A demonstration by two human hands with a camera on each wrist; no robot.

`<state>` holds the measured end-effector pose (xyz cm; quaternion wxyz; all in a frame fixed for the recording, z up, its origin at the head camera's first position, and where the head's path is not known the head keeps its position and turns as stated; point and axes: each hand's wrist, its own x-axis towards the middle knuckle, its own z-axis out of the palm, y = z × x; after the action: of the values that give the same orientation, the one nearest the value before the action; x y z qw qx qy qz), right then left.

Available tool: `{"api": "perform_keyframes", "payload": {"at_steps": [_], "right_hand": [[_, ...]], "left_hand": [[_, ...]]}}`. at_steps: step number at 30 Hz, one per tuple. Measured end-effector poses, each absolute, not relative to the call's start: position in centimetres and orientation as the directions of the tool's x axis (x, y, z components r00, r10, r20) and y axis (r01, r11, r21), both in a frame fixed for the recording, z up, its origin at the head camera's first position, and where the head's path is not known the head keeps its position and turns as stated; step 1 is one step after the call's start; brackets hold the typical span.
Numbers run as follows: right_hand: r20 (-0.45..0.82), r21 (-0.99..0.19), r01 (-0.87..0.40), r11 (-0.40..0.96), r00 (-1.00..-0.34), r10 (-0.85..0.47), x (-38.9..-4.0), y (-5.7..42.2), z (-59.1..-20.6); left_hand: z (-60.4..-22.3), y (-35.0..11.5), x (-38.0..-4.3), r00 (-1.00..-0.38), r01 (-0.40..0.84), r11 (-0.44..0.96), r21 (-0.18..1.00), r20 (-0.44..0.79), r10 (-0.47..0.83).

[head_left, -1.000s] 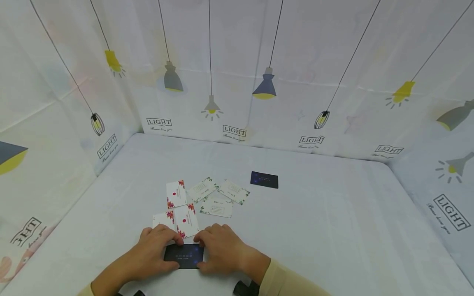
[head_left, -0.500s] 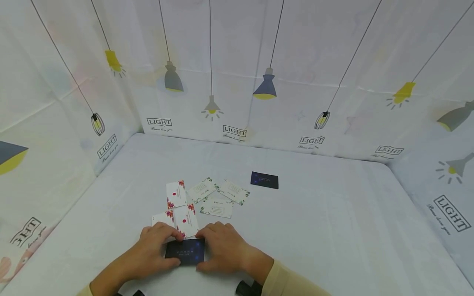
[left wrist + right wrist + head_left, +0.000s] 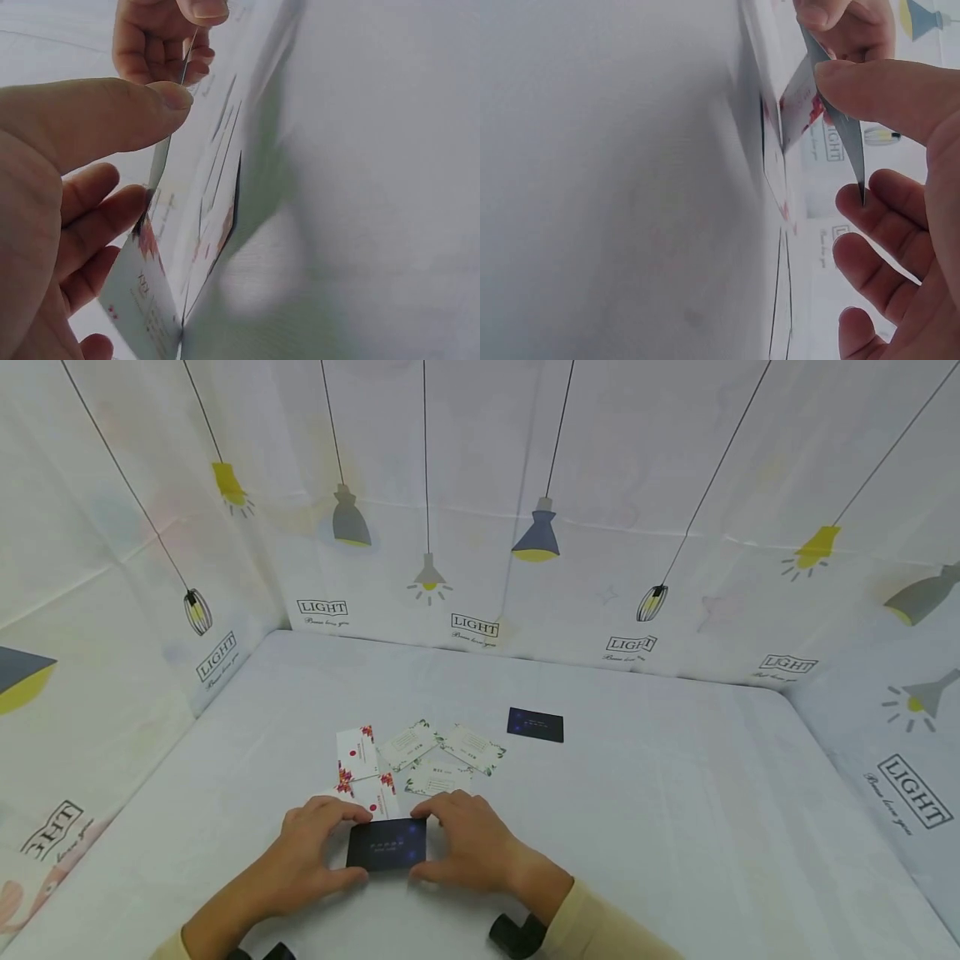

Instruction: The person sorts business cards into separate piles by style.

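Lamp-print backdrop [image 3: 480, 468], white table [image 3: 675, 785], dark card [image 3: 387, 845] pinched by both hands [image 3: 306, 856] [image 3: 478, 847]

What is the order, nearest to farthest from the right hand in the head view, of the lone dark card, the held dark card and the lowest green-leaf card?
1. Held dark card: pinched by the right hand, on its left.
2. Lowest green-leaf card: just beyond, slightly left.
3. Lone dark card: farther back, at right.

White table [image 3: 675, 818] bears floral cards [image 3: 357, 757]; one dark card [image 3: 536, 725].
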<state>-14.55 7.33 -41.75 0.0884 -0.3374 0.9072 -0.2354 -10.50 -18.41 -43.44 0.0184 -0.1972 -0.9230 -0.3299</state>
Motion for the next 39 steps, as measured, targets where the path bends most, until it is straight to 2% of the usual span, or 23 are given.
{"api": "perform_keyframes", "payload": {"at_steps": [4,12,27,39], "right_hand": [[0.009,-0.505,-0.558,0.659,-0.766,-0.642,-14.5,7.8,-41.6],[0.002,-0.528,-0.535,0.66,-0.778,-0.628,-14.6,8.6,-41.6],[0.034,-0.58,-0.516,0.631,-0.789,-0.614,-14.5,10.2,-41.4],[0.067,-0.65,-0.474,0.594,-0.814,-0.577,-14.4,12.2,-41.3]], "left_hand": [[-43.3,-18.3,-10.7,-0.926,0.361,0.719,0.594,0.139,0.351],[-43.5,-18.1,-11.1,-0.91,0.405,0.715,0.569,0.181,0.372],[-43.3,-17.1,-11.6,-0.913,0.388,0.719,0.577,0.134,0.386],[-42.7,-15.4,-12.5,-0.885,0.443,0.688,0.574,0.159,0.438]]}}
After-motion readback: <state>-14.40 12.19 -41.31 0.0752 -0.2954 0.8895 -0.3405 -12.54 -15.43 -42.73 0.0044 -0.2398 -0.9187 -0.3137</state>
